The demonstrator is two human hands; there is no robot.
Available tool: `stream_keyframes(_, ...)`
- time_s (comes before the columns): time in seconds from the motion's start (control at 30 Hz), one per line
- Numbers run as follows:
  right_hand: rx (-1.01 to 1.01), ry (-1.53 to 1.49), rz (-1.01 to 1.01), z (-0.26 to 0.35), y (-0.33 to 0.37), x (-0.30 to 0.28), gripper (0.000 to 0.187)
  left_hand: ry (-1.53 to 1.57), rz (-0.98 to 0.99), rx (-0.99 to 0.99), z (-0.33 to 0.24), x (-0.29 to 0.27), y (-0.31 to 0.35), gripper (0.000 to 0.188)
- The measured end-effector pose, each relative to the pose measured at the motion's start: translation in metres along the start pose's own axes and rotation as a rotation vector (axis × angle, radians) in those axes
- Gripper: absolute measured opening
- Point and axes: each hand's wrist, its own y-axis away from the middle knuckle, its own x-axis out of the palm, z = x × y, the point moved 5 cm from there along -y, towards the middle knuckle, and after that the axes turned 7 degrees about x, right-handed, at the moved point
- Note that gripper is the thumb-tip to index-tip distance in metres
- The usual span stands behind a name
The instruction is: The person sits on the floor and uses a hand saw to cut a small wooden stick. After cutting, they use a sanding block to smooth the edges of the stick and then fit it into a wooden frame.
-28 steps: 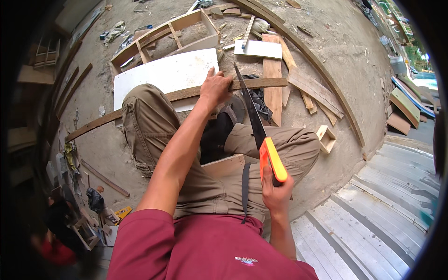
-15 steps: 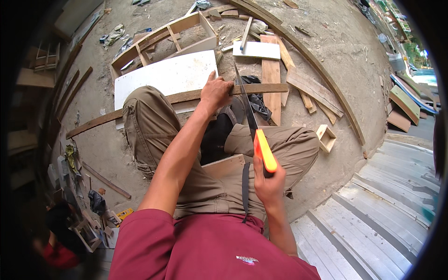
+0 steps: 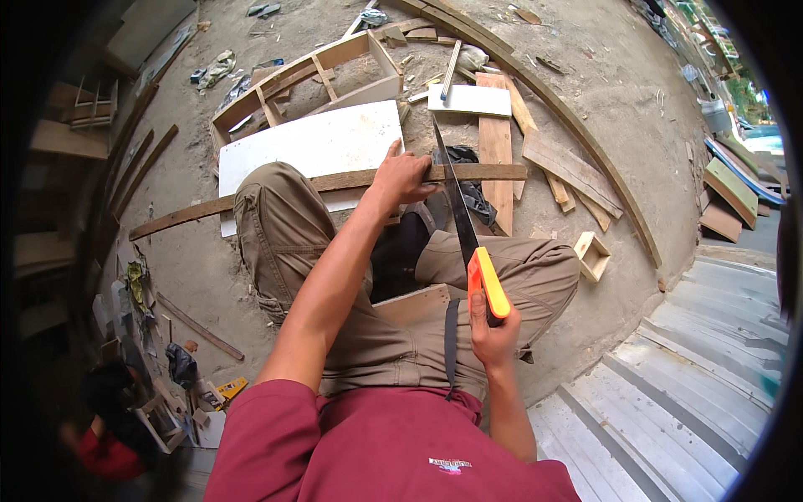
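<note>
My left hand (image 3: 403, 174) is closed over a long narrow wooden strip (image 3: 335, 181), its index finger stretched forward. The strip lies across my left knee, and its right end sticks out past the hand. Just right of those fingers, a handsaw (image 3: 462, 209) crosses the strip, its dark blade pointing away from me. My right hand (image 3: 493, 336) grips the saw's orange and yellow handle low over my lap. Whether the teeth have cut into the wood cannot be made out.
Beyond my knee lie a white board (image 3: 314, 138) and a wooden frame (image 3: 330, 75). Several planks (image 3: 573, 171) and a small wooden box (image 3: 591, 256) are to the right. Corrugated metal sheeting (image 3: 661, 376) covers the lower right. A person (image 3: 113, 427) is at the lower left.
The whole view has shifted slightly, so things appear lower and further right. The saw has moved a little against the strip. Both hands keep their holds.
</note>
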Motion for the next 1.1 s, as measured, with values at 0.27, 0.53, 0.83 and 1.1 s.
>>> stream_keyframes(0.27, -0.020, 0.008, 0.025, 0.007, -0.008, -0.004, 0.024, 0.085, 0.035, -0.070, 0.005, 0.003, 0.001, 0.053)
stream_keyframes(0.53, -0.002, 0.067, 0.055, 0.025, -0.004, -0.021, 0.029, 0.203, 0.165, -0.148, -0.022, 0.002, -0.001, 0.053)
stream_keyframes(0.83, -0.023, 0.054, 0.161, 0.053, -0.013, -0.023, 0.040, -0.078, 0.084, -0.028, 0.001, 0.022, -0.029, 0.037)
stream_keyframes(1.1, 0.045, 0.064, 0.118, 0.068, -0.009, -0.022, 0.048, 0.013, -0.015, -0.188, -0.004, 0.025, -0.032, 0.054)
